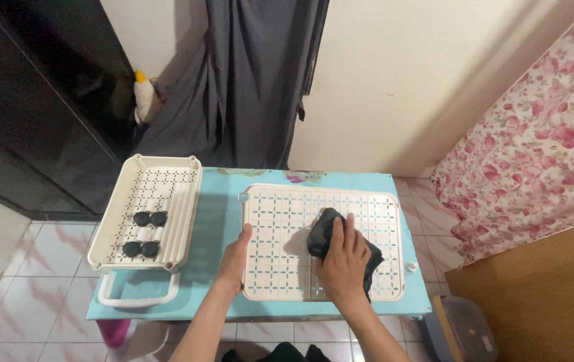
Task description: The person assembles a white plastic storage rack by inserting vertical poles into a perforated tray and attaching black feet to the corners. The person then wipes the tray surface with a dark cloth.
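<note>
A cream plastic tray with a cut-out cross lattice (280, 228) lies on the pale turquoise worktop (216, 221). On the tray sits a black crumpled cloth (324, 231). Right of the worktop hangs a pink rose-print fabric (542, 147); behind the worktop, a dark grey curtain (247, 80).

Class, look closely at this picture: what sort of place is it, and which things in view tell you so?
Probably a room in a home: tiled floor, a dark curtain, floral fabric, and a low blue table where the right hand presses a cloth on a tray.

grid tray (280, 221) lies on table (220, 221); cloth (324, 234) on tray; basket tray (166, 184) at left, on table.
</note>
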